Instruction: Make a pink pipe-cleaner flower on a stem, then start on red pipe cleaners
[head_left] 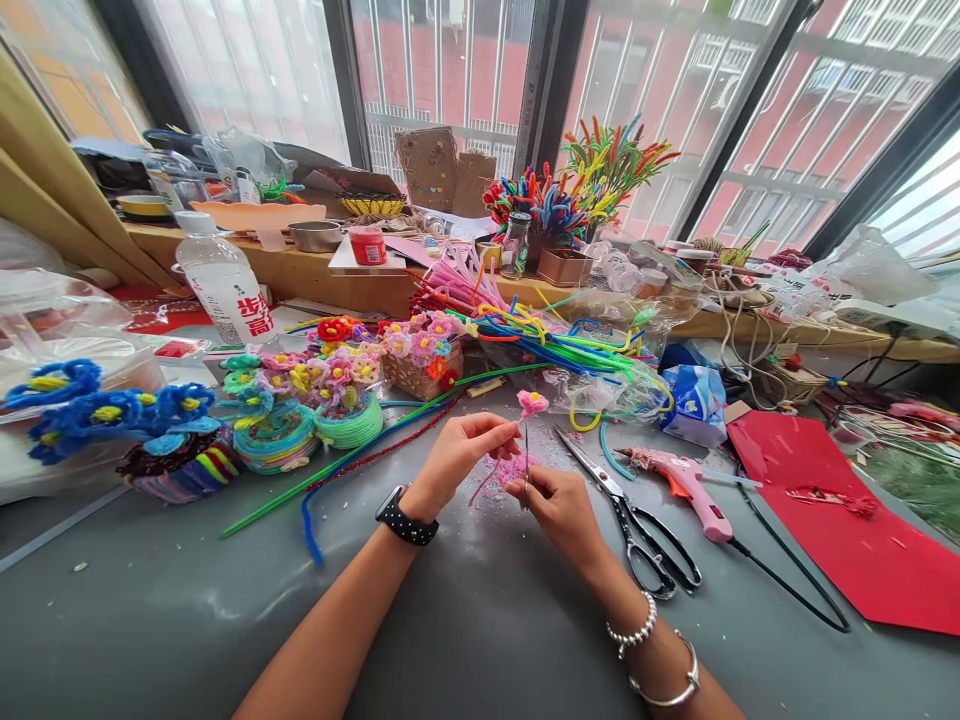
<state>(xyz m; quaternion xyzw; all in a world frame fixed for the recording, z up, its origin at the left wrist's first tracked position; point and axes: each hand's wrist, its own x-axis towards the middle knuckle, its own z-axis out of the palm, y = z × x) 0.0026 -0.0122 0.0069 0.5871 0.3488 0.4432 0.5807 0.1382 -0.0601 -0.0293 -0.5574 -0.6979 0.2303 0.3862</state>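
A small pink fuzzy flower (532, 402) with a yellowish centre stands upright on a thin dark stem (526, 452). My right hand (559, 508) is closed, pinching the lower part of that stem between thumb and fingers. Just left of the flower, my left hand (466, 450) is closed in a pinch with its fingertips close to the stem; what they hold is too small to make out. Below these fingers a thin reddish strand (484, 484) slants down. Pink fuzz scraps (504, 474) lie on the grey table (480, 640) behind and between the hands.
Scissors (621, 505) and a pink glue gun (690, 482) with a cord lie right of my hands, beside a red sheet (840, 500). Pipe cleaners (555, 335) pile up behind. Flower pots (274, 435) and a bottle (221, 285) stand at left.
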